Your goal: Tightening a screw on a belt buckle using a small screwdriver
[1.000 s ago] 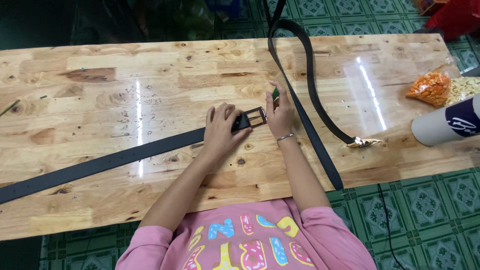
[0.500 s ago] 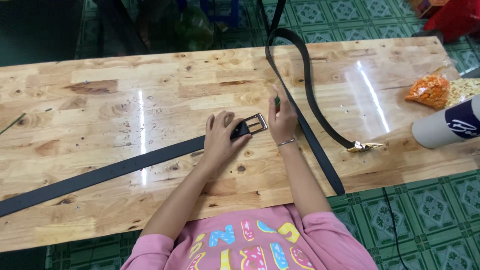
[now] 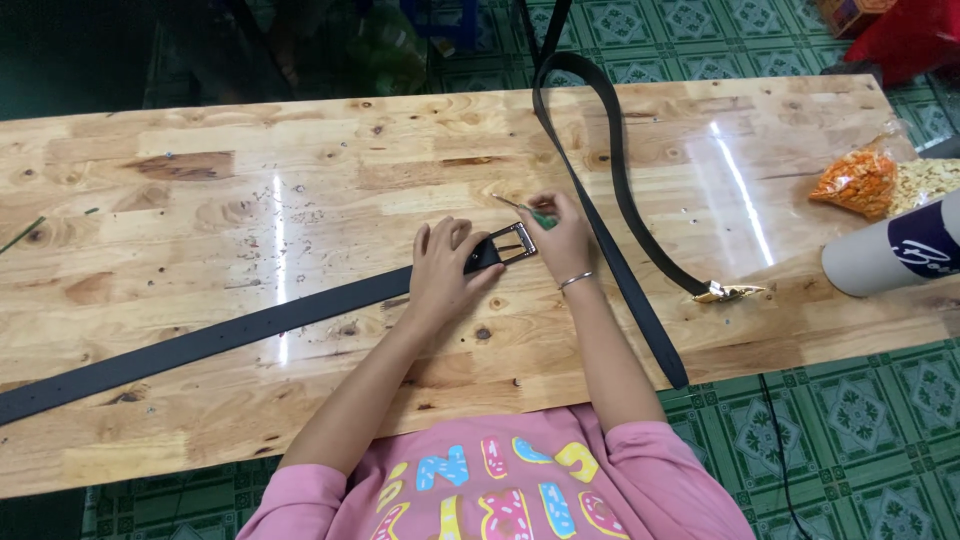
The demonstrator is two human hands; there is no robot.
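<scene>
Belt (image 3: 250,325) lies flat across the table (image 3: 200,200), strap running off to my left, buckle (image 3: 512,243) at its right end near the table's middle. My left hand (image 3: 445,265) presses down on the strap end just behind the buckle, fingers spread and curled over it, pinning it to the wood. My right hand (image 3: 560,232) is clenched around a small green-handled screwdriver (image 3: 527,208), its thin tip angled up and to the left, just above the buckle frame.

To do this step well, I judge the following points matter:
- Keep the left hand's weight on the strap so the buckle cannot slide or twist.
- Hold the buckle frame flat against the table, not tilted.
- Bring the tool tip in slowly and squarely; a slip could scratch the metal or the leather.
- Keep the left fingertips clear of the tip's path.

A second belt (image 3: 610,170) loops on the right, its gold buckle (image 3: 728,293) well apart from my hands. A snack bag (image 3: 870,180) and a cardboard tube (image 3: 890,255) sit at the far right edge.
</scene>
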